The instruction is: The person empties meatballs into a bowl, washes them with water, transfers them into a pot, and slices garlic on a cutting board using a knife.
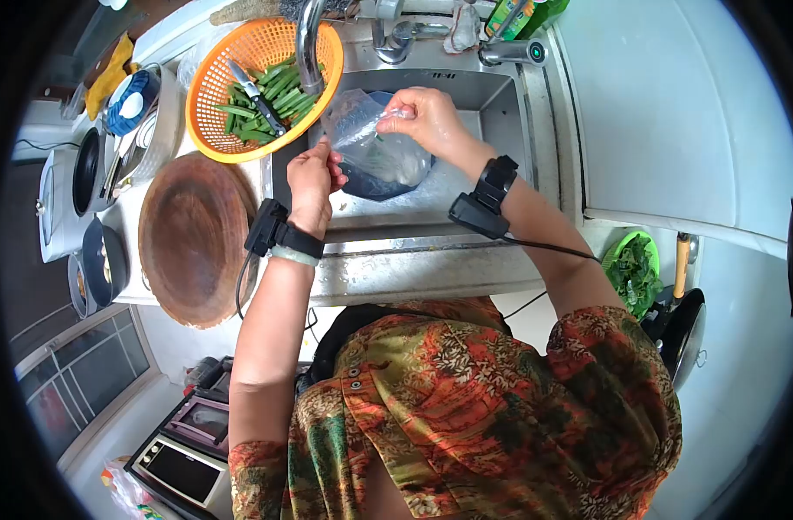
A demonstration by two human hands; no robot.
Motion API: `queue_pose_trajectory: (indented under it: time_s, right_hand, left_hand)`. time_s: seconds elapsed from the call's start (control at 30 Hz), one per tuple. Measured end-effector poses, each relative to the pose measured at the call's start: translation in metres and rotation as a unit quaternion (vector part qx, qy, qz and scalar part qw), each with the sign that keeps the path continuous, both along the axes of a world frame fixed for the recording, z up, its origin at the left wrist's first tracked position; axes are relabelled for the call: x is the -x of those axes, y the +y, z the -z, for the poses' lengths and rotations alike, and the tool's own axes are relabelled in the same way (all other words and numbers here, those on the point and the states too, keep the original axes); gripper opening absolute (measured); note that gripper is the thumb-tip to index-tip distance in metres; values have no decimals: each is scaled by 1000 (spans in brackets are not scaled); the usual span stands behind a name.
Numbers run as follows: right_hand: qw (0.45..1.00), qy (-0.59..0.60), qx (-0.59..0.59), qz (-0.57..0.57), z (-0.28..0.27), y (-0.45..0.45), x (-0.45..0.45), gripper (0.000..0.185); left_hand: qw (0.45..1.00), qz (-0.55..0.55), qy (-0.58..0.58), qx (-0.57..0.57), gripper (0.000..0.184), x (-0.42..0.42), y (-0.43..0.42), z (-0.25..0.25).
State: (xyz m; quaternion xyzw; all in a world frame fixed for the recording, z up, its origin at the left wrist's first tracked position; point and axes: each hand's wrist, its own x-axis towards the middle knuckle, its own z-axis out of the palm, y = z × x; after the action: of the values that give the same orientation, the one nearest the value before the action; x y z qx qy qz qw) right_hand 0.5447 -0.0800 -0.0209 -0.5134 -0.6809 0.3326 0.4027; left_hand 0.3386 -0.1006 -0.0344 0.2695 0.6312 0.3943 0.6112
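A clear plastic bag is stretched between my two hands over the sink. My left hand is closed on the bag's lower left edge. Higher up on the right, my right hand pinches a gathered part of the same bag. Under the bag sits a dark blue basin, partly hidden by it. Just left of the tap, an orange colander holds cut green pods, with a black-handled knife lying on them.
A round wooden chopping board lies on the counter left of the sink. Beyond it stand pans and a container with utensils. At right, a green basket of leafy greens stands near a wok. A green packet is behind the sink.
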Motion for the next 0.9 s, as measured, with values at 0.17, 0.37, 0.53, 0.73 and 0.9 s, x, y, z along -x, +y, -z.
queue_pose_trajectory:
  time_s: [0.17,0.37,0.53,0.73,0.9]
  right_hand:
    - [995,40,84,-28,-21,8,11,23]
    - [985,115,113,-65,-33,13,14,24]
    - [914,355,199,-11,-57,14,20,22]
    - [941,305,110,100,-54,17,-11,19]
    - [957,229,94,148,-44,24,-28,38]
  left_hand:
    - [999,-1,-34,-17,36,-7,0,-4]
    - [981,190,-19,-28,81,-11,-14,-9]
    - [956,192,146,-164,47,-20,-21,64]
    - [972,94,79,-199,10,-5,-6,35]
    - [961,99,72,-247,15,7,9,-1]
